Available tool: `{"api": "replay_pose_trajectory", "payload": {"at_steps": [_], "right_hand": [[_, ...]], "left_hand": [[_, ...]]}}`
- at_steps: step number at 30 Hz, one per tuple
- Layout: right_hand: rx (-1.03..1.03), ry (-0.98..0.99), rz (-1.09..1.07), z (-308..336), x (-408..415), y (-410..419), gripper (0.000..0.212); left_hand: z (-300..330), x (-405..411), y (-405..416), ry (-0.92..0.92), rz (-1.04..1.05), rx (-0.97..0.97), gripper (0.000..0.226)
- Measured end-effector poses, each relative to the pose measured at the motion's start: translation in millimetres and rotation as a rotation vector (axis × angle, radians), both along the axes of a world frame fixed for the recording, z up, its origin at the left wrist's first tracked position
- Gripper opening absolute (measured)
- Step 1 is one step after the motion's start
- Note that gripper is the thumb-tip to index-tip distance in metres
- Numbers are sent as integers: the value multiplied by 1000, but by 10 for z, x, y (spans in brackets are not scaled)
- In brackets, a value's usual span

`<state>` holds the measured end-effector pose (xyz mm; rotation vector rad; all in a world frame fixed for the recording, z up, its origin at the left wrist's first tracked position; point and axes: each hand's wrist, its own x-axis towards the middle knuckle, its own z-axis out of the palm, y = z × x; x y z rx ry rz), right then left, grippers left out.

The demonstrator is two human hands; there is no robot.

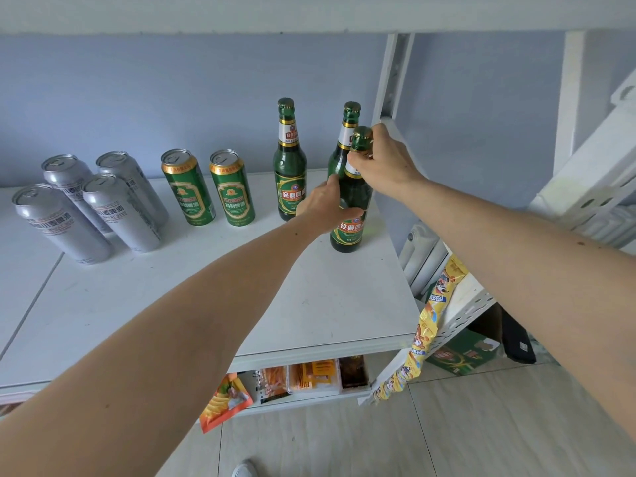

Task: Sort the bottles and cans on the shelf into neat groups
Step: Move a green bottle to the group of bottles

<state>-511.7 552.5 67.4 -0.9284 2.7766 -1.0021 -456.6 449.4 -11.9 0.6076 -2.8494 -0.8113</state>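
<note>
While both hands grip the front bottle near the shelf's right edge, open board lies before it.

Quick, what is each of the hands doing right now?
Left hand: grips the body of the front green beer bottle.
Right hand: grips the same bottle's neck.

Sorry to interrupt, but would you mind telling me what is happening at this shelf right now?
A person is sorting drinks on a white shelf. Their left hand grips the body of the nearest green glass bottle, while the right hand pinches its neck. Two more green bottles stand behind. Two green cans sit together in the middle, and four silver cans cluster at the left.
</note>
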Motion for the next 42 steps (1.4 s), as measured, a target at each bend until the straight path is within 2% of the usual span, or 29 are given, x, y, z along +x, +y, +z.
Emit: {"api": "replay_pose_trajectory", "payload": {"at_steps": [6, 12, 17, 24, 31, 42], "right_hand": [[9, 41, -16, 34, 10, 33, 47], [-5, 223, 0, 85, 84, 78, 59], [-44, 496, 79, 133, 240, 12, 50], [-83, 609, 244, 174, 677, -295, 32], [-79, 603, 368, 104, 1431, -948, 25], [-119, 431, 441, -191, 3312, -2339, 27]], "left_hand": [[23, 44, 14, -9, 32, -79, 65], [92, 189, -29, -7, 63, -147, 63], [178, 387, -143, -1, 99, -183, 51], [255, 930, -496, -2, 172, -207, 47], [278, 1998, -1124, -38, 299, -215, 41], [241, 4369, -2385, -110, 490, -229, 39]]}}
